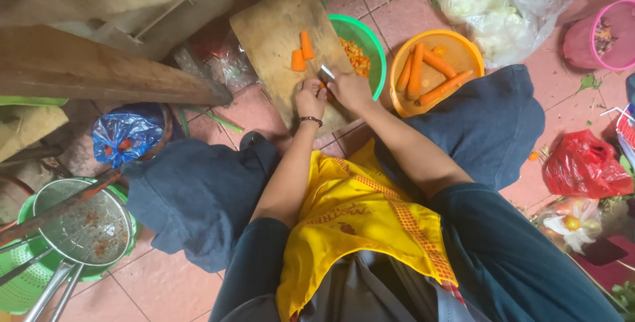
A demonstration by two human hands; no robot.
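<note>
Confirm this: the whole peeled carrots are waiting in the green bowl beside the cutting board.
Not quite. The head view shows the whole peeled carrots in the orange bowl; the green bowl beside the cutting board holds diced carrot.

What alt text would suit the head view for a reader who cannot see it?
Both hands, left and right, cut carrot with a knife on a wooden board on the floor. A green bowl holds diced carrot; an orange bowl holds whole carrots.

You sit over a pink tiled floor [165, 282]. On it lie a wooden cutting board [278, 31], a green bowl [367, 41] and an orange bowl [456, 47]. A red bag [585, 163] rests at your right.
</note>
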